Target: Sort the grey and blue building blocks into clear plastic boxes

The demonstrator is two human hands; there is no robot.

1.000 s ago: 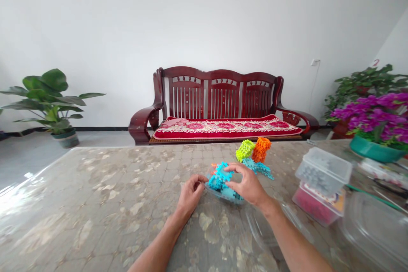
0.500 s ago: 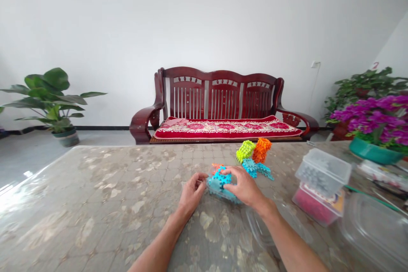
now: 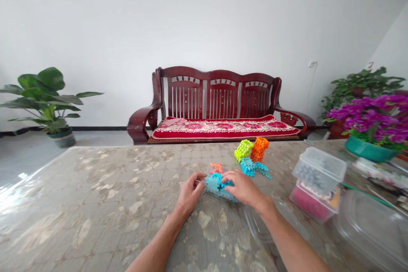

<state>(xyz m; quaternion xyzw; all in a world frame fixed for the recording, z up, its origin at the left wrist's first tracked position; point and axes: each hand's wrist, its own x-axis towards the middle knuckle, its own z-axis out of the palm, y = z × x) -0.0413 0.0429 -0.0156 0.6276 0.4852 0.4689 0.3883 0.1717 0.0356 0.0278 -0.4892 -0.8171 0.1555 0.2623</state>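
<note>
A clear plastic container (image 3: 212, 193) stands on the table in front of me, with light-blue interlocking blocks (image 3: 214, 182) inside it. My left hand (image 3: 192, 189) is closed on the container's left rim, thumb and fingers pinched together. From the right, my right hand (image 3: 245, 188) reaches over the container, its fingers curled onto the blue blocks; the fingertips are partly hidden. An orange-red block piece (image 3: 216, 168) shows at the container's far side. Beyond my right hand lie joined blocks: a yellow-green one (image 3: 243, 150), an orange one (image 3: 259, 149) and blue ones (image 3: 247, 166).
A clear lid (image 3: 259, 225) lies under my right forearm. To the right, a box of grey pieces (image 3: 318, 170) sits on a box of red pieces (image 3: 314, 202), beside another clear lid (image 3: 366, 225). A flower pot (image 3: 369, 148) stands farther right. A wooden bench (image 3: 219, 93) is behind the table.
My right hand has moved down slightly with the blue blocks, which now sit lower in the container. The orange-red piece behind shows more. My left hand stays at the rim.
</note>
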